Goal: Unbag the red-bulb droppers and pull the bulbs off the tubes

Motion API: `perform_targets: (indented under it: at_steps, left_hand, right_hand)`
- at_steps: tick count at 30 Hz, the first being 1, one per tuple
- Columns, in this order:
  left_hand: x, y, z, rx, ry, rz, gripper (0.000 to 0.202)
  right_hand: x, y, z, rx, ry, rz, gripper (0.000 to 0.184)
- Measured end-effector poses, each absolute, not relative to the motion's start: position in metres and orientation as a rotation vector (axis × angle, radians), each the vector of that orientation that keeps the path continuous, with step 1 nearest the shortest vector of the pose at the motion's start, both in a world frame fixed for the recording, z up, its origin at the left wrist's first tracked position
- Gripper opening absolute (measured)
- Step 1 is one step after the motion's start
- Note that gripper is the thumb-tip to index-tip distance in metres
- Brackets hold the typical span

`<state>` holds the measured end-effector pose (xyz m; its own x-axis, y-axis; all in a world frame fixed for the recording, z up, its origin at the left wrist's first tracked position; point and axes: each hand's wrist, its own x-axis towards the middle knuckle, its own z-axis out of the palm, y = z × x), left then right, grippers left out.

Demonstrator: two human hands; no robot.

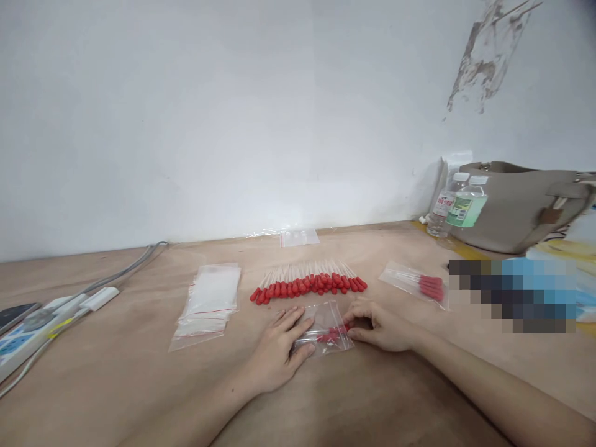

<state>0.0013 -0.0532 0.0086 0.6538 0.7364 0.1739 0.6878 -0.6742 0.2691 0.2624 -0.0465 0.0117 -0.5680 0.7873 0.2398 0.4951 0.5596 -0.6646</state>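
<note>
On the table (139,379): bracing the clear bag (321,313) with left hand (278,351) spread open, working its right end with right hand (382,326), grip unclear; probably filling, next needing a flat mouth.

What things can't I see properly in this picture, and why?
All in the head view:
Sticks in the clear bag: partly covered by the left hand.
How many red tips it holds: too small and blurred.
Dark phone-like object: cut off by the left edge.
Small print on the green bottle: too tiny.
Things under the pixelated patch: masked.
</note>
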Motion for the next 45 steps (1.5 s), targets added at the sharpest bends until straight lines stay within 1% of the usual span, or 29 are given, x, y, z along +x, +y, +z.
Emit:
perform_targets:
  at_steps: [3, 8, 13, 18, 23, 25, 28, 33, 35, 37, 39, 40, 43, 45]
  left_hand:
    - [0.001, -0.053, 0.008, 2.692, 1.168, 0.401, 0.05]
    - [0.002, -0.052, 0.008, 2.693, 1.138, 0.408, 0.05]
    - [0.002, -0.053, 0.008, 2.694, 1.151, 0.427, 0.05]
    - [0.002, -0.053, 0.009, 2.683, 1.158, 0.411, 0.052]
    - [0.001, -0.052, 0.007, 2.676, 1.135, 0.43, 0.051]
    - [0.001, -0.052, 0.006, 2.679, 1.126, 0.438, 0.051]
    - [0.001, -0.052, 0.008, 2.681, 1.138, 0.408, 0.052]
    - [0.002, -0.053, 0.011, 2.678, 1.172, 0.37, 0.052]
    - [0.002, -0.052, 0.009, 2.69, 1.182, 0.378, 0.051]
    - [0.001, -0.053, 0.007, 2.706, 1.21, 0.398, 0.051]
    - [0.001, -0.056, 0.008, 2.734, 1.257, 0.438, 0.049]
    - [0.001, -0.058, 0.01, 2.757, 1.282, 0.453, 0.047]
    - [0.005, -0.067, 0.021, 2.846, 1.349, 0.451, 0.043]
    - [0.008, -0.07, 0.029, 2.881, 1.349, 0.47, 0.038]
  right_hand:
    - [0.257, -0.044, 0.008, -1.057, -2.224, 0.767, 0.022]
    - [0.246, -0.046, 0.014, -1.051, -2.266, 0.66, 0.02]
    - [0.241, -0.047, 0.02, -1.022, -2.358, 0.667, 0.027]
    - [0.233, -0.05, 0.02, -1.124, -2.327, 0.638, 0.021]
    - [0.233, -0.056, 0.028, -1.217, -2.314, 0.486, 0.013]
    - [0.233, -0.057, 0.029, -1.21, -2.289, 0.504, 0.015]
    - [0.232, -0.057, 0.027, -1.199, -2.258, 0.618, 0.022]
    - [0.231, -0.052, 0.018, -1.204, -2.086, 0.864, 0.013]
    - [0.236, -0.047, 0.014, -1.129, -1.904, 1.096, 0.017]
    - [0.244, -0.043, 0.01, -1.067, -1.695, 1.359, 0.028]
    - [0.253, -0.04, 0.007, -1.046, -1.516, 1.547, 0.038]
    - [0.257, -0.039, 0.006, -1.044, -1.44, 1.611, 0.041]
    - [0.267, -0.038, 0.006, -1.04, -1.262, 1.737, 0.039]
    - [0.275, -0.036, 0.011, -1.055, -1.236, 1.764, 0.038]
